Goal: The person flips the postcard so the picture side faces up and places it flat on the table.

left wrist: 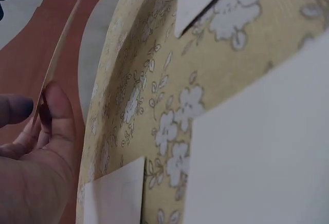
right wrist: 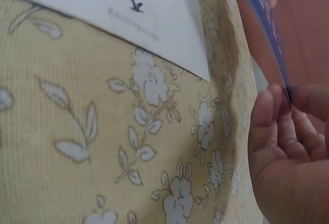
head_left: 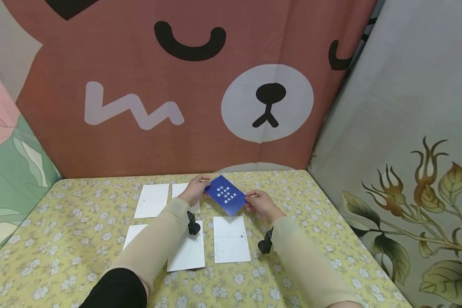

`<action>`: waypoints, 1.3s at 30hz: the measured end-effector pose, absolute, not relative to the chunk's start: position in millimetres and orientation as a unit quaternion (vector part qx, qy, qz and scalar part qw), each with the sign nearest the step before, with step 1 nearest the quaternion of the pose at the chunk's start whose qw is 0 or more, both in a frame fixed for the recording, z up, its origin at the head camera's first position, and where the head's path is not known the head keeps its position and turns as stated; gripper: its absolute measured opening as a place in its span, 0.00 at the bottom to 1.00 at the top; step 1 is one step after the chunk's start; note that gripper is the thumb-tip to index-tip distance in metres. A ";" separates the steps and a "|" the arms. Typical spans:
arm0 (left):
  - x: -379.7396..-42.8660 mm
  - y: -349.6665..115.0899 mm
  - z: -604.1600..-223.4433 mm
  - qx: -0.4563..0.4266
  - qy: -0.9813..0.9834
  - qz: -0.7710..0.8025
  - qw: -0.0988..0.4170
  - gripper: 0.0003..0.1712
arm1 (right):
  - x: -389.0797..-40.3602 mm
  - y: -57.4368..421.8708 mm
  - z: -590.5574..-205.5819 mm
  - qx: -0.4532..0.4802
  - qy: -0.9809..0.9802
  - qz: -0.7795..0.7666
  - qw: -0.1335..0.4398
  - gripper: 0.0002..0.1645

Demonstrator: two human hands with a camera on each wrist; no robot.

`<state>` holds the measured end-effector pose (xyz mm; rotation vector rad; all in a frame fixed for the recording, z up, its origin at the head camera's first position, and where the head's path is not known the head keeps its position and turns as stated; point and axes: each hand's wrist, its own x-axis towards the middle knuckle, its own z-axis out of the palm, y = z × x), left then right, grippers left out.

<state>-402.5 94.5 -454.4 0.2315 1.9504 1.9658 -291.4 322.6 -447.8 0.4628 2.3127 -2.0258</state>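
Note:
A blue card (head_left: 226,195) printed with white characters is held tilted above the far part of the table. My left hand (head_left: 194,191) pinches its left corner between thumb and fingers. At the opposite corner, my right hand (head_left: 262,204) pinches the card the same way. The right wrist view shows the card (right wrist: 267,23) edge-on between the right thumb and fingers (right wrist: 280,103). In the left wrist view the card appears as a thin edge in the left hand (left wrist: 43,152). Below it lies a white card (head_left: 232,239) with faint print.
More white cards lie to the left: one at the far left (head_left: 151,201), one partly behind the left hand (head_left: 180,188), and two partly under the left forearm (head_left: 194,252). A yellow floral cloth (head_left: 81,239) covers the table. A bear-patterned curtain (head_left: 200,149) hangs behind.

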 end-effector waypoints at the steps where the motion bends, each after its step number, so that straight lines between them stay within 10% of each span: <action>1: -404.1 94.6 -455.3 0.071 0.684 0.702 0.187 0.16 | -291.7 322.9 -448.0 0.155 0.741 -0.653 0.008 0.09; 39: -416.3 97.8 -452.9 0.057 0.772 0.630 0.067 0.17 | -291.1 304.1 -464.7 0.163 0.681 -0.714 -0.015 0.08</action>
